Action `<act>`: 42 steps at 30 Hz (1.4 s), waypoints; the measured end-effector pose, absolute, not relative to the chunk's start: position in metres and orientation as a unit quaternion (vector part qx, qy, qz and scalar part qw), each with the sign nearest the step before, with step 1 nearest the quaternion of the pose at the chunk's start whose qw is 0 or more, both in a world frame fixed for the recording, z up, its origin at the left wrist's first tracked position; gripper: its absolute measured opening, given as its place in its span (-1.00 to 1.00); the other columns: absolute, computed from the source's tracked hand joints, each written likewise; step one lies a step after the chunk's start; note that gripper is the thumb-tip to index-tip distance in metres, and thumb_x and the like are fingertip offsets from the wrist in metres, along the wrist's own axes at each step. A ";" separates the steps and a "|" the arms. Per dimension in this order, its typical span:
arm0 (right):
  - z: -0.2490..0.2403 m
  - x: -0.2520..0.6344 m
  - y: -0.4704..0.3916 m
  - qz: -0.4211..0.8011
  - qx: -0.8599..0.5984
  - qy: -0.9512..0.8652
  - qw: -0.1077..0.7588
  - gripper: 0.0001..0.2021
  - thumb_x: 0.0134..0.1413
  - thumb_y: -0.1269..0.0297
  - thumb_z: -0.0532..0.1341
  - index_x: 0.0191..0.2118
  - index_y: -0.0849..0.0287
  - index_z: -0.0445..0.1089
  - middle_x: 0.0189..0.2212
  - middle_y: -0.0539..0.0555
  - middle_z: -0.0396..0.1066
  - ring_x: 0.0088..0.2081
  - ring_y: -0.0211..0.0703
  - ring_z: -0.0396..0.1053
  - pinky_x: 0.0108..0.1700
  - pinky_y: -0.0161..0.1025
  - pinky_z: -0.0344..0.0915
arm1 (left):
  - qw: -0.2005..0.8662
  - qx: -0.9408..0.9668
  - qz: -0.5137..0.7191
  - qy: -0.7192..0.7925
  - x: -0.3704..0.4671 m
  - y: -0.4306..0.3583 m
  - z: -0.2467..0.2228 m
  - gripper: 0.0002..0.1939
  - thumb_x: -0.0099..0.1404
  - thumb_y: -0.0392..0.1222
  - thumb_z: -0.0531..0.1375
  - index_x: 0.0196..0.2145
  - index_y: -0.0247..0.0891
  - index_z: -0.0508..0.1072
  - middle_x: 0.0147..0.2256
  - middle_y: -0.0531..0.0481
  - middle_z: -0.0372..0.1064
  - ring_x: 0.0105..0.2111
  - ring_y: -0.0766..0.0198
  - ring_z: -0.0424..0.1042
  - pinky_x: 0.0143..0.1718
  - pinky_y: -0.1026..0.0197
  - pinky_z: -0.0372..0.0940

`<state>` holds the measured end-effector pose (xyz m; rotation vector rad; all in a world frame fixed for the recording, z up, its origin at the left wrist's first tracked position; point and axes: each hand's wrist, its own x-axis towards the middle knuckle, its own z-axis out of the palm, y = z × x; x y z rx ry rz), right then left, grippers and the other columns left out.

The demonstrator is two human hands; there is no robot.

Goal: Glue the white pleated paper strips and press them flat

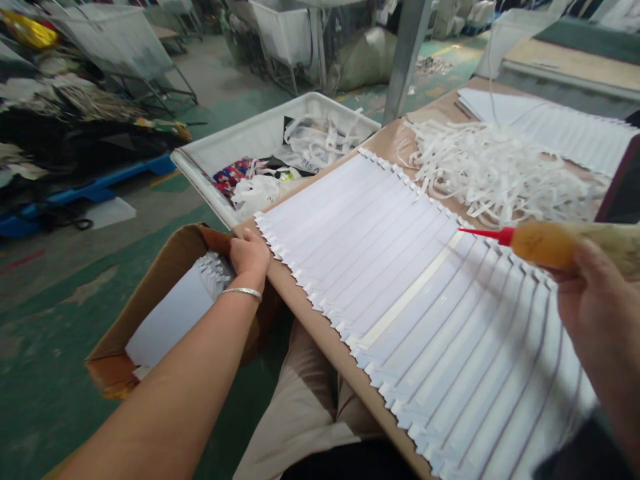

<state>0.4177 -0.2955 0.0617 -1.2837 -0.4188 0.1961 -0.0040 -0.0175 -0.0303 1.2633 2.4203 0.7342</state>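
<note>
While your left hand [249, 254] rests at the near left edge of the desk [305, 313], its fingers are curled shut on the end of the white sheets [400, 267]. These sheets lie in a long row across the desk, each one lapping over the next like fish scales. A silver bangle [243, 291] sits on your left wrist.

Your right hand [600, 313] is over the right side of the row. Its fingers are wrapped tight round a yellow glue bottle [565, 243]. The bottle's red tip [485, 233] points left, just above the far edge of the sheets.

A heap of white paper strips [500, 167] lies near the far edge of the desk. More white sheets [565, 127] lie at the far right corner.

Just below your left hand stands a brown cardboard box [150, 300] with more white sheets inside. Beside the far left edge of the desk stands a white bin [235, 140] with scraps in it.
</note>
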 end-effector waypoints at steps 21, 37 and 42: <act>0.030 0.460 -0.249 0.158 -0.608 -0.234 0.742 -0.53 -0.28 0.30 0.54 -0.18 0.18 0.42 -0.23 0.08 0.49 -0.07 0.05 0.53 -0.28 -0.15 0.58 | 0.143 0.452 0.251 0.844 -0.008 -0.016 -0.034 -0.49 0.54 -0.12 -0.04 0.04 -0.69 0.48 0.08 -0.67 0.42 0.16 -0.32 0.44 0.20 -0.16 0.29; 0.046 0.370 -0.293 0.207 -0.640 -0.207 0.710 -0.51 -0.28 0.18 0.59 -0.14 0.04 0.51 -0.23 -0.05 0.47 -0.23 -0.29 0.48 -0.27 -0.45 0.51 | 0.161 0.435 0.252 0.849 -0.001 -0.019 -0.028 -0.53 0.57 -0.11 -0.05 0.06 -0.59 0.46 0.10 -0.58 0.44 0.16 -0.19 0.46 0.20 -0.06 0.29; 0.044 0.345 -0.311 0.219 -0.657 -0.210 0.690 -0.55 -0.20 0.20 0.57 -0.11 -0.04 0.52 -0.23 -0.07 0.48 -0.27 -0.34 0.44 -0.22 -0.50 0.49 | 0.164 0.436 0.260 0.846 0.000 -0.021 -0.027 -0.52 0.58 -0.11 -0.05 0.06 -0.59 0.47 0.09 -0.56 0.45 0.15 -0.19 0.47 0.20 -0.04 0.30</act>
